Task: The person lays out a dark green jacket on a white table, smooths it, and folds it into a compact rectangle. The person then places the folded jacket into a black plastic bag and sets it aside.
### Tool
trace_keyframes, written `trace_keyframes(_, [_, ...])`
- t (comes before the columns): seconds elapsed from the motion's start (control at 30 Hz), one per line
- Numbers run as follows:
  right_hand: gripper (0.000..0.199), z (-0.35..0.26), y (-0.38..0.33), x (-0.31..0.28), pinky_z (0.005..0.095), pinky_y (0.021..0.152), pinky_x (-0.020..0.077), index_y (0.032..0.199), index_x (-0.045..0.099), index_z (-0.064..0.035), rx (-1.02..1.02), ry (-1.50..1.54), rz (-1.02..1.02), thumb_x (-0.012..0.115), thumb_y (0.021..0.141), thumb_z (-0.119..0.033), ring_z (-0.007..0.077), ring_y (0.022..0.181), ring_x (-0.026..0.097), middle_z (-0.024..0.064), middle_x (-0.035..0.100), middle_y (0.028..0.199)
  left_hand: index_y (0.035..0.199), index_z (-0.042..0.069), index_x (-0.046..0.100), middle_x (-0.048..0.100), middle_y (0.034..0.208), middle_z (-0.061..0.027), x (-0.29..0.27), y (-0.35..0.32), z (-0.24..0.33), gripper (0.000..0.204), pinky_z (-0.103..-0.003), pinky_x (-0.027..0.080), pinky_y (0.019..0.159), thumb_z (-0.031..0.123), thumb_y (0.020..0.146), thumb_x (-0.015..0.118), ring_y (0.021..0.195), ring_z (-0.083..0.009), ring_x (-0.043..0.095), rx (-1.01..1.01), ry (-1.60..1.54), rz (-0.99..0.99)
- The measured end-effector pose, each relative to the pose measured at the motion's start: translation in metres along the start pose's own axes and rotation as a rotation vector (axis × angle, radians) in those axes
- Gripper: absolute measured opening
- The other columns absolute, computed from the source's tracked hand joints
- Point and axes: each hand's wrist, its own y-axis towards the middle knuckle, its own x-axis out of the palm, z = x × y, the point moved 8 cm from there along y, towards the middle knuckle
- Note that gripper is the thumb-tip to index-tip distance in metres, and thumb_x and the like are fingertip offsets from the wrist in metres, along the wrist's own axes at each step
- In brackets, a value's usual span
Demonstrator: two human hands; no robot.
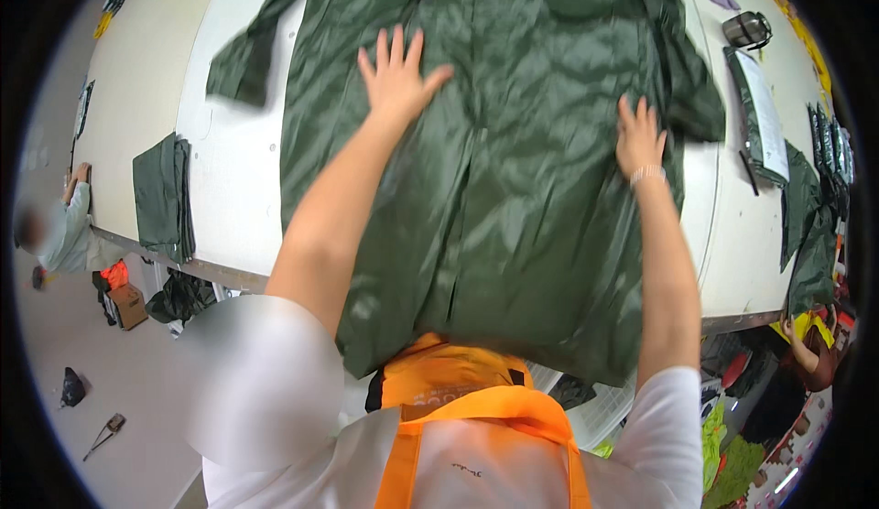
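Garment [536, 170], dark green, already spread over tabletop [229, 157] but creased and unfolded, left hand [399, 86] splayed flat on its left half, right hand [639, 146] open at its right edge, neither grip visibly holding anything, folded green bundle [161, 200] to its left.

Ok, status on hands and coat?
Left hand spread on green coat. Right hand on its right side. Coat overhangs table. Folded garment lies left, apart.
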Motion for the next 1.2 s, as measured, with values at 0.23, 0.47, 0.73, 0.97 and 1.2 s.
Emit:
trace_keyframes(0.23, [0.057,-0.086,-0.120,-0.028,0.0552,0.108,0.0247,0.141,0.038,-0.0153,-0.223,0.131,0.020,0.052,0.086,-0.006,0.0305,0.137,0.029,0.0088,0.033,0.148,0.140,0.015,0.039,0.034,0.147,-0.0101,-0.066,-0.070,0.025,0.068,-0.058,0.014,0.109,0.051,0.086,0.055,0.136,-0.0328,0.027,0.192,-0.226,-0.139])
trace_keyframes(0.47, [0.059,-0.105,-0.189,0.017,0.0552,0.110,0.0185,0.141,0.039,-0.0214,-0.105,0.290,-0.005,0.052,0.086,-0.002,0.0311,0.139,0.023,0.0079,0.029,0.150,0.143,0.019,0.035,0.026,0.151,-0.0065,-0.052,-0.155,0.017,0.071,-0.056,0.017,0.108,0.051,0.083,0.057,0.138,-0.0306,0.024,0.251,-0.219,-0.319])
trace_keyframes(0.73, [0.029,-0.177,-0.260,0.000,0.0350,0.068,0.0498,0.099,0.064,-0.0106,-0.295,0.722,-0.166,0.065,0.073,0.001,0.0257,0.081,0.061,0.0044,0.058,0.096,0.142,0.019,0.037,0.026,0.151,-0.0061,-0.048,-0.154,0.014,0.071,-0.054,0.015,0.109,0.056,0.084,0.055,0.139,-0.0296,0.022,0.265,-0.222,-0.251])
trace_keyframes(0.97, [0.017,-0.172,-0.267,0.016,0.0352,0.065,0.0488,0.092,0.065,-0.0060,-0.223,0.960,-0.110,0.068,0.076,-0.005,0.0263,0.074,0.060,0.0059,0.060,0.092,0.114,0.008,0.056,0.052,0.122,-0.0124,-0.126,-0.193,0.060,0.062,-0.046,0.037,0.097,0.033,0.062,0.079,0.114,-0.0324,0.048,0.591,-0.668,-0.358])
trace_keyframes(1.2, [0.018,-0.164,-0.258,0.029,0.0314,0.065,0.0464,0.087,0.064,0.0003,-0.102,1.010,-0.220,0.069,0.080,-0.016,0.0231,0.068,0.057,0.0116,0.059,0.082,0.092,0.003,0.065,0.064,0.093,-0.0097,-0.119,-0.239,0.061,0.017,-0.036,0.051,0.073,0.007,0.077,0.067,0.087,-0.0274,0.062,0.355,-0.756,-0.278])
